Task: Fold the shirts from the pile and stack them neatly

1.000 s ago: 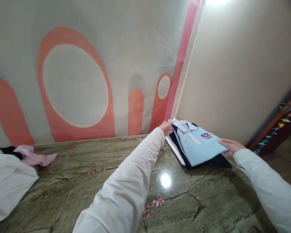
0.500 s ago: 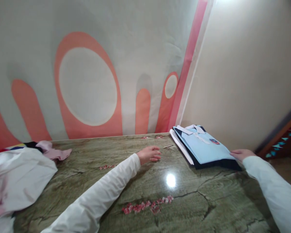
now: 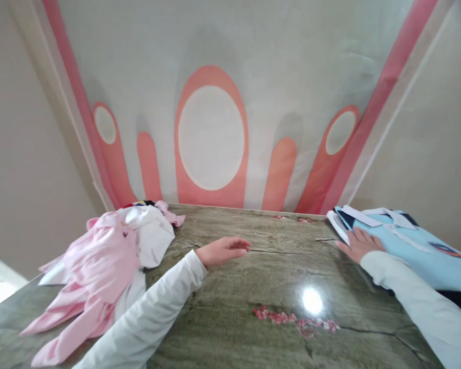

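A heaped pink garment [image 3: 103, 256] and white garment [image 3: 153, 236] sit toward the table's [image 3: 211, 318] back edge. The left hand [image 3: 223, 251], holding nothing, fingers loosely curved, hovers with broad tabletop to its right. The right hand [image 3: 361, 246], fingers spread, overlaps the folded light-blue shirt's [image 3: 418, 261] left edge; contact is unclear.

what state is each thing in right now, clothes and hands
Light blue shirt: folded, lying on dark cloth
Pink garment: crumpled, unfolded
White garment: crumpled, partly under the pink one
Left hand: holding nothing, fingers slightly curled
Right hand: fingers spread, at the light blue shirt's left edge
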`<state>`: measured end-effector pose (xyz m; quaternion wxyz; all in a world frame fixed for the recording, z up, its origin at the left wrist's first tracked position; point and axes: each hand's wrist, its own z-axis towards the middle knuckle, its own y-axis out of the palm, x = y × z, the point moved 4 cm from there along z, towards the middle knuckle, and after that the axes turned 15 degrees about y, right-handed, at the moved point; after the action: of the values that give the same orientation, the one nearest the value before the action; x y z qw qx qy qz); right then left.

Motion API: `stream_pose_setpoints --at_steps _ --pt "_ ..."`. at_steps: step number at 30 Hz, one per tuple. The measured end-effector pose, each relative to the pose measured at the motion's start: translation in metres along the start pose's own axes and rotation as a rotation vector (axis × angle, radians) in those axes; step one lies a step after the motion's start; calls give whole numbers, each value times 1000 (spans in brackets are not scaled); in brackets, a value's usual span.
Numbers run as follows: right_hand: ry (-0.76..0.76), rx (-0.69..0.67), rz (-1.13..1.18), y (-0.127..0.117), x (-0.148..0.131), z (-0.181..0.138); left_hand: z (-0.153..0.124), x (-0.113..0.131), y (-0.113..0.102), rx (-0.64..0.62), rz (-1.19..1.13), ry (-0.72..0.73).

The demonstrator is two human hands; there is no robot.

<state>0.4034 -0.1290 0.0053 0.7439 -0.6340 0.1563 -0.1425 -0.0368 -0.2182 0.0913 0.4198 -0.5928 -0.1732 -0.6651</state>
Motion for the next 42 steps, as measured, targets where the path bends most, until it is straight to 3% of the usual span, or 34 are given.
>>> stream_pose_setpoints --at_steps 3,7,11,14,19,25,29,31,35,39,42 --pt "-174 -129 6 25 -59 -32 -5 7 -21 68 63 9" --pt "-452 -83 152 22 -140 -93 -13 7 -53 193 333 -23" --pt "-628 -69 310 9 -186 -138 -46 7 -107 550 646 -180" --pt "-667 -64 374 4 -192 -148 -82 22 -154 826 918 -262" --pt "-696 -59 388 2 -188 -146 -128 43 -206 922 1110 -385" --pt "-696 -42 370 -1 -189 -149 -149 36 -223 833 1229 -624" --pt "-704 -34 362 0 -189 -149 -152 50 -222 777 1294 -625" --pt "-708 -33 359 1 -189 -148 -154 68 -220 811 1353 -595" --pt "-706 -33 365 3 -190 -146 -159 114 -208 1110 1417 -390" --pt "-707 -20 360 3 -191 -146 -154 140 -191 1396 1218 -12" --pt "-708 -10 350 1 -192 -146 -148 149 -183 1486 961 322"
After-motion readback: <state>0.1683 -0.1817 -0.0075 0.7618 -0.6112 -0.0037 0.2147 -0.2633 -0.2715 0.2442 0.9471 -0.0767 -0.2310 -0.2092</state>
